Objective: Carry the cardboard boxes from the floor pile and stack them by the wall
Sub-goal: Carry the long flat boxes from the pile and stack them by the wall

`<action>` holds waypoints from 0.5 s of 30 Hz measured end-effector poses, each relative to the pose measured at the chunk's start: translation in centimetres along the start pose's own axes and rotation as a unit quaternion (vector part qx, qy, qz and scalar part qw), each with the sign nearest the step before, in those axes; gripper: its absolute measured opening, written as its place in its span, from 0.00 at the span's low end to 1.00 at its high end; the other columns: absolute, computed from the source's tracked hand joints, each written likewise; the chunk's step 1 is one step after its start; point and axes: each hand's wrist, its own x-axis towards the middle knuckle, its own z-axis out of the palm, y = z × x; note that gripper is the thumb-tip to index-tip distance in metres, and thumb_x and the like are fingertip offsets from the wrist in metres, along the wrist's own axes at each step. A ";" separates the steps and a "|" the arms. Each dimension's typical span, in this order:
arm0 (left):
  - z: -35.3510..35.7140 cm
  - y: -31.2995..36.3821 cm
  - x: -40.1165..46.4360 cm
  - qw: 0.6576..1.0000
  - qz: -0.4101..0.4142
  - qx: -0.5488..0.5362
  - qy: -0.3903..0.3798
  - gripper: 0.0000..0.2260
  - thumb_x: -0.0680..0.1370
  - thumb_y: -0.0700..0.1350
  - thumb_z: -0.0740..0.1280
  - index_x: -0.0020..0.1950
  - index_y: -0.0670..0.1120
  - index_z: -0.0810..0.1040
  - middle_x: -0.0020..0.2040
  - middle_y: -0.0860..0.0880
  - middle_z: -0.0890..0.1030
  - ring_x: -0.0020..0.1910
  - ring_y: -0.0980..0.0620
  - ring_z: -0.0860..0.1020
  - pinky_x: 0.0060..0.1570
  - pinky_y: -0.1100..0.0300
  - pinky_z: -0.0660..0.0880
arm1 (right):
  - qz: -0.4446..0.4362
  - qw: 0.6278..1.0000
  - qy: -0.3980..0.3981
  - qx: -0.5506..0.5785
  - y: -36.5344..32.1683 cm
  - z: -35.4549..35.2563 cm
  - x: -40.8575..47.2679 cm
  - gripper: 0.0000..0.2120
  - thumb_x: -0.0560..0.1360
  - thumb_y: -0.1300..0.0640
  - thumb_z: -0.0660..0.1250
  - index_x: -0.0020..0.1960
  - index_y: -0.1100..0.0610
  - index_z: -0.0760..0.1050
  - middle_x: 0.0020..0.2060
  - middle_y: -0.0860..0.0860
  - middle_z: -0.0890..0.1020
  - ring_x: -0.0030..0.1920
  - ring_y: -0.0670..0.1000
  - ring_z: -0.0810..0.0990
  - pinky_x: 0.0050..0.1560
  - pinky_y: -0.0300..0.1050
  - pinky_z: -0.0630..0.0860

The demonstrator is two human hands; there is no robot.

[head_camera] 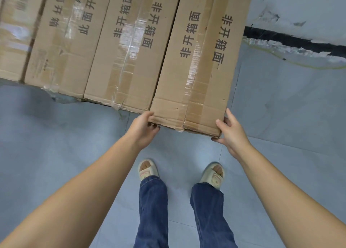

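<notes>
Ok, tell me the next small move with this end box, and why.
Probably lift the near end of the rightmost box slightly. Both hands grip its near corners, left hand with fingers curled under the edge, right hand cupping the corner. Its long side sits against the neighbouring box, so tipping it up first should free it.

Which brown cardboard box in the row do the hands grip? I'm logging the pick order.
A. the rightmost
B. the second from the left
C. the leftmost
A: the left hand and right hand grip the near corners of the rightmost brown cardboard box.
</notes>
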 end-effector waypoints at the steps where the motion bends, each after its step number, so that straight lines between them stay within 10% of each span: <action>1: -0.2 0.2 0.3 0.998 -0.004 -0.063 -0.013 0.05 0.81 0.39 0.58 0.53 0.40 0.72 0.54 0.43 0.74 0.57 0.45 0.75 0.67 0.54 0.68 | 0.007 1.000 -0.004 0.003 0.2 0.3 0.6 0.20 0.81 0.64 0.55 0.60 0.39 0.70 0.55 0.42 0.77 0.51 0.47 0.77 0.50 0.52 0.74; 4: -0.2 0.2 0.6 0.988 -0.005 -0.153 -0.022 0.04 0.80 0.39 0.58 0.47 0.41 0.70 0.50 0.42 0.76 0.57 0.43 0.75 0.66 0.50 0.69 | 0.023 1.000 -0.003 -0.003 0.4 0.6 1.9 0.22 0.80 0.65 0.56 0.68 0.44 0.68 0.55 0.44 0.77 0.47 0.46 0.78 0.45 0.52 0.74; 15: -0.3 1.9 -11.2 0.985 0.123 0.122 -0.011 0.18 0.83 0.43 0.56 0.73 0.43 0.63 0.69 0.40 0.72 0.63 0.47 0.75 0.64 0.48 0.72 | -0.012 0.979 -0.014 -0.203 -4.9 -3.8 -8.8 0.24 0.79 0.55 0.62 0.74 0.50 0.63 0.67 0.50 0.72 0.62 0.48 0.73 0.60 0.50 0.74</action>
